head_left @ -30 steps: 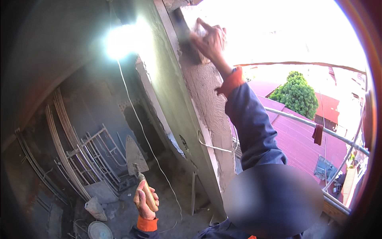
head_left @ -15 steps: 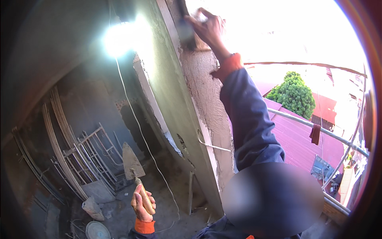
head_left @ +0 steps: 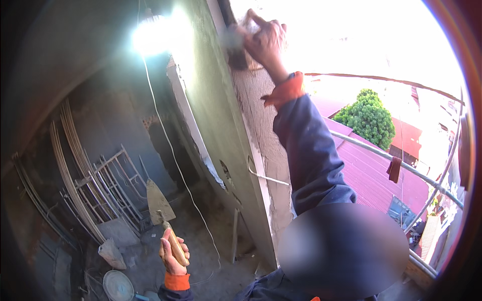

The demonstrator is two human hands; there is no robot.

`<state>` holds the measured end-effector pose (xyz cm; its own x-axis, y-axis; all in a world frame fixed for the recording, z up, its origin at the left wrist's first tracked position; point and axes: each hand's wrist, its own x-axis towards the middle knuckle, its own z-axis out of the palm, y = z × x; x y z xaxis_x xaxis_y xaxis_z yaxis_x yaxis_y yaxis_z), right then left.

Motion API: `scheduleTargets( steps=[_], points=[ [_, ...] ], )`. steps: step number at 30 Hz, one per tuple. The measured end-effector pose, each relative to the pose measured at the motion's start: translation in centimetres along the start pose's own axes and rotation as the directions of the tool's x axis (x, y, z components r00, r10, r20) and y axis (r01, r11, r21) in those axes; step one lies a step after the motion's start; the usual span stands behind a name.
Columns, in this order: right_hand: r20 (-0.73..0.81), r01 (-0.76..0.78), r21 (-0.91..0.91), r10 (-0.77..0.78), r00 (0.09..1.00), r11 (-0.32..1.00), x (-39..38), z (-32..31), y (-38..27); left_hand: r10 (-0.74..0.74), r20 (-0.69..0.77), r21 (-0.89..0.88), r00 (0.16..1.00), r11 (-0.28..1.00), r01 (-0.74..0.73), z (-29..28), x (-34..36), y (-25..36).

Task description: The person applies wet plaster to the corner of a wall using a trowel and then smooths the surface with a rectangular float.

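My left hand (head_left: pixel 173 255), low in the view, is wrapped round the wooden handle of a pointed trowel (head_left: pixel 158 203). The trowel's grey, mortar-stained blade points up, clear of the wall. High up, my right hand (head_left: pixel 268 44) grips a dark, board-like plastering float (head_left: pixel 238 58) against the narrow face of a wall end (head_left: pixel 257 103). Glare and motion blur hide part of the float and some of the fingers. Below it, the rendered face looks rough and streaked. A pale bent rod (head_left: pixel 268 178) sticks out lower down.
A bright lamp (head_left: pixel 150 37) hangs at the upper left, its white cable (head_left: pixel 168 140) trailing down. Metal frames (head_left: pixel 108 185), long poles (head_left: pixel 63 165) and a round bucket (head_left: pixel 118 286) stand inside. Outside right are a rail (head_left: pixel 369 146), red roofs (head_left: pixel 369 175) and a tree (head_left: pixel 367 118).
My left hand and the trowel have shifted slightly left and down in the view. My right hand stays high with the float at the wall end. The view has turned a little.
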<state>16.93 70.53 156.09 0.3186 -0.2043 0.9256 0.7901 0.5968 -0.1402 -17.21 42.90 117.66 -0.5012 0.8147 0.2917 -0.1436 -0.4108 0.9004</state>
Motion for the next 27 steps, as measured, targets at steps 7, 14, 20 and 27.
scheduleTargets(
  steps=[7,14,20,27],
  points=[
    [0.289,-0.224,0.275,0.142,0.947,0.935,-11.7,-9.7,-2.7,-0.042,0.001,-0.035,0.999,0.998,0.042,-0.5,-0.4,1.4],
    [0.248,-0.342,0.247,0.282,0.927,0.906,-0.7,-4.4,0.3,-0.026,-0.005,0.004,1.0,1.0,0.026,0.2,-0.6,0.8],
    [0.233,-0.049,0.101,0.025,0.972,0.994,-10.3,-5.8,-1.8,-0.049,-0.092,0.023,0.995,0.998,0.051,-1.2,-1.0,-0.1],
    [0.274,-0.246,0.081,0.216,0.937,0.966,-19.2,-11.1,-3.5,-0.065,-0.083,0.042,0.994,0.997,0.069,-1.1,-0.6,1.0]
  ],
)
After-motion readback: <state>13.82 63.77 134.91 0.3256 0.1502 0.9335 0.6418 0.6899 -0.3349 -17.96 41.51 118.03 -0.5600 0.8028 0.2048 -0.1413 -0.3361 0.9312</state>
